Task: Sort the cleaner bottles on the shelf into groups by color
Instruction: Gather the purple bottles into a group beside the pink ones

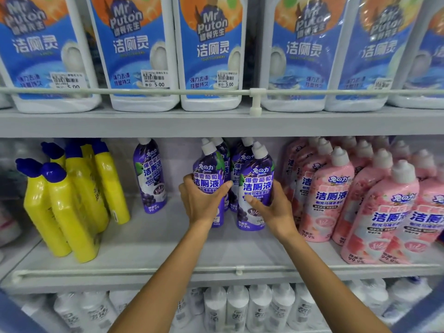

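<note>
The blue-labelled bottles (141, 56) along the top of the frame are cut off above their labels, and the white bottles (240, 308) at the bottom edge are too blurred to read. Behind the front pair, the rear purple bottles (236, 164) are mostly hidden, showing only caps and slivers of label. At the centre of the frame, my left hand (200, 200) curls round the lower half of the left purple bottle (208, 169), covering part of its label. My right hand (271, 207) grips the right purple bottle (257, 183) just beside it. Both bottles are on the middle shelf (168, 248), between the yellow bottles (72, 207) at the left and the pink bottles (360, 200) at the right. A lone purple bottle (151, 179) stands left of my hands.
</note>
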{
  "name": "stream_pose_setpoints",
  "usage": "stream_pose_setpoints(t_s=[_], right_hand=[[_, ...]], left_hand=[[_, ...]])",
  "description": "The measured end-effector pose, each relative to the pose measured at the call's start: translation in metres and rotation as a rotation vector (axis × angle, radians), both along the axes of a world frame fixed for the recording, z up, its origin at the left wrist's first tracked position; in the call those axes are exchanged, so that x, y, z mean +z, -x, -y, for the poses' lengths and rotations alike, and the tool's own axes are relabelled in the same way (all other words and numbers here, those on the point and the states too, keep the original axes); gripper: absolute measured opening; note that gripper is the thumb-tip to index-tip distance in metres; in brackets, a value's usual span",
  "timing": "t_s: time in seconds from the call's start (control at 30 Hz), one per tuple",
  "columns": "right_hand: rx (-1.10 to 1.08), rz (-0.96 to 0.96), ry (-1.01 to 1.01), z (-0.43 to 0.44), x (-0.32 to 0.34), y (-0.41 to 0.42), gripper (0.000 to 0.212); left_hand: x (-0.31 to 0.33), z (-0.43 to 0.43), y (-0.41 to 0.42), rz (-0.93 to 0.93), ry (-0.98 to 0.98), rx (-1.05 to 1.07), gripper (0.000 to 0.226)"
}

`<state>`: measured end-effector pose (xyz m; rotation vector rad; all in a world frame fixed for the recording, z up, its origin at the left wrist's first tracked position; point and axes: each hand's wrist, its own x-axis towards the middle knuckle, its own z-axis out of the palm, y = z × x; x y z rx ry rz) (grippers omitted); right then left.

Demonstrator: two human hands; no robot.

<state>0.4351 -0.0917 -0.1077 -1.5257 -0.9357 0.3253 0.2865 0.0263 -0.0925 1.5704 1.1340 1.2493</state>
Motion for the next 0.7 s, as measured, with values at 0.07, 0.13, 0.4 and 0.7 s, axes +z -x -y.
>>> stream_pose_setpoints(t_s=[0.07,0.13,0.4,0.7], right_hand=[[-0.021,0.001,-0.010,-0.006,0.000,0.000,0.065],[-0.036,-0.001,-0.023,-0.011,0.000,0.000,0.066],[-0.037,0.054,-0.010,-0.023,-0.003,0.003,0.070],[-0.042,0.098,0.019,-0.025,0.000,0.008,0.070]], left_hand=[[-0.004,0.000,-0.006,0.059,0.011,0.013,0.094],[-0.007,0.000,-0.010,0.088,0.033,-0.012,0.095],[-0.022,-0.004,0.009,0.046,0.111,-0.228,0.067],[-0.023,0.006,-0.006,-0.030,0.003,-0.079,0.062]])
